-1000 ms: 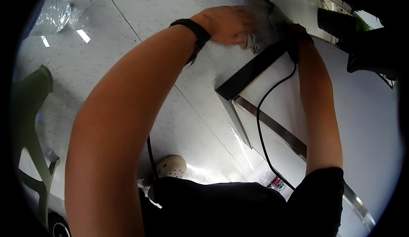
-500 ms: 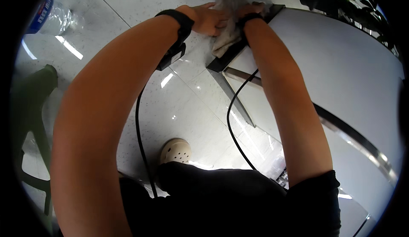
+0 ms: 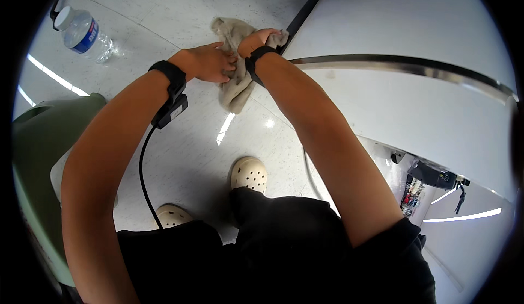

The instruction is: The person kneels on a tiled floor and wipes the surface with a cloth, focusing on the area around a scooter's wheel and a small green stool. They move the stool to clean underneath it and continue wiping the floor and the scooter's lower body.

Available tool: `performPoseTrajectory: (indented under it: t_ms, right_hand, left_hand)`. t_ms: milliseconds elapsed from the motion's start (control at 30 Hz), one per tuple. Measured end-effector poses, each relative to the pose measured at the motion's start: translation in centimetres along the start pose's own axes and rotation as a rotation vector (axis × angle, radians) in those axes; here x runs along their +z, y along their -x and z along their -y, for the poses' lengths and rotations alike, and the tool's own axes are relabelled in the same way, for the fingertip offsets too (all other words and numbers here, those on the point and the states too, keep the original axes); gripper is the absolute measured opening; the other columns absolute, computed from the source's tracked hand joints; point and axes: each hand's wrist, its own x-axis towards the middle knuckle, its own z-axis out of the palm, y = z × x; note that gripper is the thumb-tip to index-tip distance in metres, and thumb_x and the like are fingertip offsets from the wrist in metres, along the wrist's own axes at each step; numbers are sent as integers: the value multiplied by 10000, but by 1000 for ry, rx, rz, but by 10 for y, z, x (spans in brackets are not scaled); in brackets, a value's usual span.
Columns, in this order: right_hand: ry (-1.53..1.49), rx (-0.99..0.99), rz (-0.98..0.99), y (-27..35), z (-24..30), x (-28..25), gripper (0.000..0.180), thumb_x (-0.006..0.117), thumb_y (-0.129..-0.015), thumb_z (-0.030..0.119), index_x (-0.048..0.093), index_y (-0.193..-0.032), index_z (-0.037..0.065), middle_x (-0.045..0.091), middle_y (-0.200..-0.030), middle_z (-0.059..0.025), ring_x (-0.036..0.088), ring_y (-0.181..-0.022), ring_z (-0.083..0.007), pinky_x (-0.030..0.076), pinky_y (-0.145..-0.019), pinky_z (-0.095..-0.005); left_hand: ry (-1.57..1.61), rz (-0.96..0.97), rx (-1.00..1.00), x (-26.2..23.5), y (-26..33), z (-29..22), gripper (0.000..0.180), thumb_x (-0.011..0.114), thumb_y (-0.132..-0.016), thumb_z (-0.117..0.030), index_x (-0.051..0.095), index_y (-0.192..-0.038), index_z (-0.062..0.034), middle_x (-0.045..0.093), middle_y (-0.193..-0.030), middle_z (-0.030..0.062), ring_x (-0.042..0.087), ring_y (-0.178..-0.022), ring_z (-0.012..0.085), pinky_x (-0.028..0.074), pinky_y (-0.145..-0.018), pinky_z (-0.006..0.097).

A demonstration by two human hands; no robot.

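A rumpled grey-beige cloth (image 3: 236, 95) is at both hands, beside the dark lower edge of a white cabinet-like unit (image 3: 376, 17). My right hand (image 3: 258, 42) is closed on the cloth, and a bunched end of it pokes out past the fingers toward that edge. My left hand (image 3: 210, 63) has its fingers spread, their tips against the cloth's left side. Whether the cloth rests on the floor or hangs just above it I cannot tell. Dark bands circle both wrists; a black box (image 3: 171, 111) with a cable sits by the left one.
A clear plastic bottle (image 3: 82, 35) with a blue label stands on the glossy tiled floor (image 3: 191, 156) at far left. A green chair (image 3: 41, 129) is close by my left arm. Black equipment (image 3: 434, 174) lies at right below the white unit. My beige clogs (image 3: 249, 174) are below.
Both hands and the cloth are now further left and lower in view. The cloth is more spread out, and my left fingers are more spread. The view has shifted too, showing the whole bottle.
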Motion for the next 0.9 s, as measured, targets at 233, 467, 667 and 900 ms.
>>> performPoseTrajectory:
  t_ms: [233,467,667,900]
  right_hand:
    - [129,19,-516,36,59,79,487,614,-867,360,622,-1286,112,518,-1325,-135,399,-1249,-347,300,-994,-533]
    - [-553,-22,-989,87,112,224,205,569,-787,68,688,-898,-57,506,-1203,-205,475,-1131,-350,433,-919,-391]
    - [-879,-145,-831,106,124,284,779,545,-832,45,227,-1540,111,509,-1152,-178,539,-1020,-358,487,-884,-468]
    - [-785,-109,-1111,33,68,208,831,560,-795,24,261,-1533,258,526,-1076,-181,557,-953,-363,505,-847,-448]
  left_hand:
    - [-45,160,-30,33,62,-13,549,477,-952,-396,489,-1393,-70,331,-1548,118,286,-1440,230,139,-1209,434]
    - [-1,217,-21,49,84,-43,592,544,-924,-400,478,-1391,-42,302,-1554,157,248,-1456,267,163,-1205,392]
    - [-59,248,-17,57,94,-47,549,570,-918,-372,506,-1351,-40,306,-1550,163,269,-1446,281,210,-1193,378]
    - [-66,220,-67,55,98,-52,518,575,-916,-309,498,-1363,-61,315,-1553,127,291,-1436,283,232,-1187,370]
